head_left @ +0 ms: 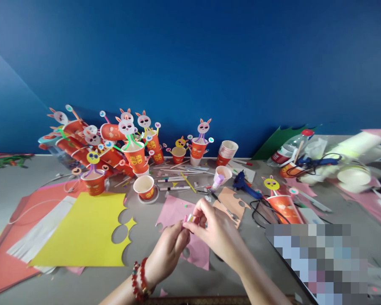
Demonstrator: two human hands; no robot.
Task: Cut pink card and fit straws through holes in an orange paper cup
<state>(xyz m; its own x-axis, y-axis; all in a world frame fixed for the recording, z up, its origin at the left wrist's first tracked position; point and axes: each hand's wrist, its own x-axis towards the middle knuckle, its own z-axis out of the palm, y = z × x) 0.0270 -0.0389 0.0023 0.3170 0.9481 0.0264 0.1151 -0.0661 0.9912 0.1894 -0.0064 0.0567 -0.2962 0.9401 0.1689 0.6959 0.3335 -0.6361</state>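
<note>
My left hand (169, 250), with red bead bracelets at the wrist, pinches a small pink piece (186, 219) near the middle of the table. My right hand (209, 226) meets it from the right, its fingers closed on the same small piece, which also shows some white and yellow. Fingers hide most of its shape. Under both hands lies a cut pink sheet (174, 209). Just right of them is a peach sheet (226, 202) with cut edges. To the left lies a yellow sheet (82, 228) with round cut-outs.
Red cups with paper rabbit figures (135, 154) crowd the back left. Stacked cups (227, 151), markers and sticks lie behind the hands. A blue glue gun (244, 183) with a black cable, a bottle (288, 148) and a tilted cup (285, 207) are on the right.
</note>
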